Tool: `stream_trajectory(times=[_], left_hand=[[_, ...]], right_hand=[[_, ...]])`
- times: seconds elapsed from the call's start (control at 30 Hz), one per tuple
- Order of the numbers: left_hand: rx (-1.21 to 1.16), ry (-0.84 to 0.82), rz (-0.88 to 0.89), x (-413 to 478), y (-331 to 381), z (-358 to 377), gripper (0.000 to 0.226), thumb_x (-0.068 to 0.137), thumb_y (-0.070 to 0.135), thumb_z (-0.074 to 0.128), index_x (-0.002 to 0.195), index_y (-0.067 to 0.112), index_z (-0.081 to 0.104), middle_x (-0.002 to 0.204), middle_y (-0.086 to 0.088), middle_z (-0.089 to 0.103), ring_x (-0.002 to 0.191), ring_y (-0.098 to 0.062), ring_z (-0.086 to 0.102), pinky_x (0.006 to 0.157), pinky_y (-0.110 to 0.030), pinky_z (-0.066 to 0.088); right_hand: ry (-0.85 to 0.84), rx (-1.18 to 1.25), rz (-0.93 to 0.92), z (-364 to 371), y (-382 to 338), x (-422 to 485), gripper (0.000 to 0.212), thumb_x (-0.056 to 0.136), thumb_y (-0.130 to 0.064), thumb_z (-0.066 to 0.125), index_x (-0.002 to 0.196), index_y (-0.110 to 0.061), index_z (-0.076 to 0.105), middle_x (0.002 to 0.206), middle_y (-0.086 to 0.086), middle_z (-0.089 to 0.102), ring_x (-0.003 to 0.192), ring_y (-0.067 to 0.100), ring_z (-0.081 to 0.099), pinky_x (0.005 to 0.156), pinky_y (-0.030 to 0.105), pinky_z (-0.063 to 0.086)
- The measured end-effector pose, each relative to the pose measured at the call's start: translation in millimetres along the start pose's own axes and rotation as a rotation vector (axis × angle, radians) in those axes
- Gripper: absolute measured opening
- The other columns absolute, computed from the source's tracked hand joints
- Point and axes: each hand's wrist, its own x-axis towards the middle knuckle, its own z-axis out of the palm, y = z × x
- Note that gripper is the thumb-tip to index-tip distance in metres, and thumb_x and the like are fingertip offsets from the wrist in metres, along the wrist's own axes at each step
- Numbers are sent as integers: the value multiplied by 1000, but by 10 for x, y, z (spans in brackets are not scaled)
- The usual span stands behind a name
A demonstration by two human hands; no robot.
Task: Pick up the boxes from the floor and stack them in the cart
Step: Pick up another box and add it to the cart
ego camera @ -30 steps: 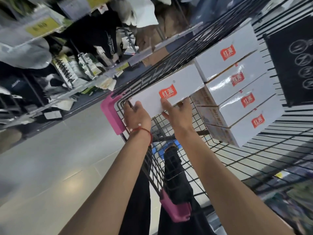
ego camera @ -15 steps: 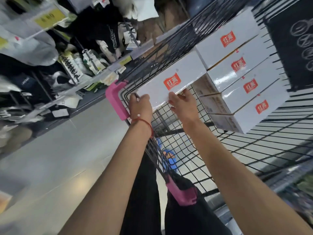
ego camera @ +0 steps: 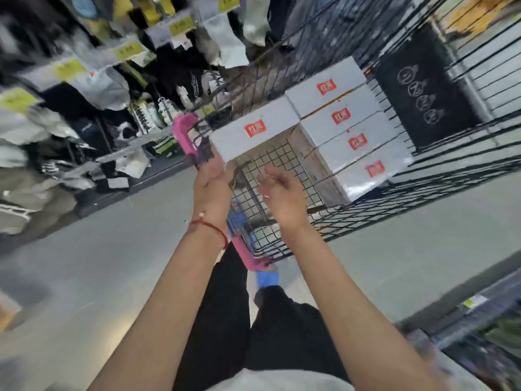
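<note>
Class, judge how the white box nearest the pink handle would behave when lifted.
The white box probably stays stiff: its edges look straight. Its smooth face may slip when gripped. Flat-sided and broad, it seems unlikely to roll.

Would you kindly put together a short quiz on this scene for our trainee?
1. How many boxes sit in the cart? A three, B five, C seven.
2. True or false: the left hand grips a box.
3. Fill in: the cart's handle is ___.
Key: 1 B; 2 false; 3 pink.
</note>
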Motion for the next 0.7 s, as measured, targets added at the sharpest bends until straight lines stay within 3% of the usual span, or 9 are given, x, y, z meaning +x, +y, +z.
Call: stream_trajectory(times=[0.07,0.13,0.2,0.27,0.33,0.4,0.53,0.63,0.7], left_hand=[[-22,10,9,-290,-4,-132,28,99,3,52,114,23,63,109,10,66,98,-2,62,95,-28,49],[-44,17,15,-542,-1,-290,26,98,3,54,111,23,64,105,12,67,89,1,61,85,-24,49],[-75,8,10,-769,-4,-462,26,98,4,54,116,21,64,120,4,68,102,-7,63,94,-31,49],[-106,11,12,-967,-19,-635,26,99,5,53,118,20,64,130,-2,66,116,-16,62,98,-35,48],[-128,28,27,-1141,-49,-821,25,99,6,54,117,19,65,132,-2,65,120,-19,61,93,-32,50],[-159,58,36,-1299,-101,-1030,22,98,7,55,111,21,66,130,-2,65,119,-19,62,91,-30,51],[-262,125,53,-1571,-272,-1548,16,97,11,59,102,24,67,126,-3,67,111,-19,65,87,-31,52],[-340,208,58,-1749,-466,-2004,17,98,9,58,104,23,64,128,-5,66,109,-19,64,91,-33,51],[-403,264,48,-1867,-641,-2336,19,98,8,57,110,21,64,129,-5,66,111,-19,65,93,-33,50]], right_hand=[[-8,7,-24,-66,-31,-231,27,92,-15,64,120,-16,67,120,8,73,114,22,68,107,45,51],[-52,-16,-53,-108,-74,-470,21,95,-9,64,115,-16,67,116,10,74,111,27,69,104,45,53],[-94,-25,-87,-142,-113,-706,20,96,-8,63,113,-19,67,115,10,73,104,26,70,95,40,55],[-153,-26,-85,-169,-164,-944,21,98,-7,60,116,-17,66,111,7,72,86,16,68,77,30,56],[-216,-63,-55,-152,-212,-1190,23,100,-8,58,121,-15,65,102,5,69,73,15,63,67,37,59],[-263,-131,-76,-76,-182,-1369,23,99,-9,61,122,-13,67,94,5,69,80,18,63,83,51,58],[-366,-221,-106,255,-7,-1730,23,100,-8,61,122,-11,68,92,-1,71,91,19,67,90,35,53],[-508,-366,-160,573,161,-2053,23,100,-9,58,120,-15,68,100,4,74,106,28,70,98,39,53],[-590,-439,-181,812,275,-2293,25,100,-9,58,121,-16,67,109,13,74,104,26,69,98,38,52]])
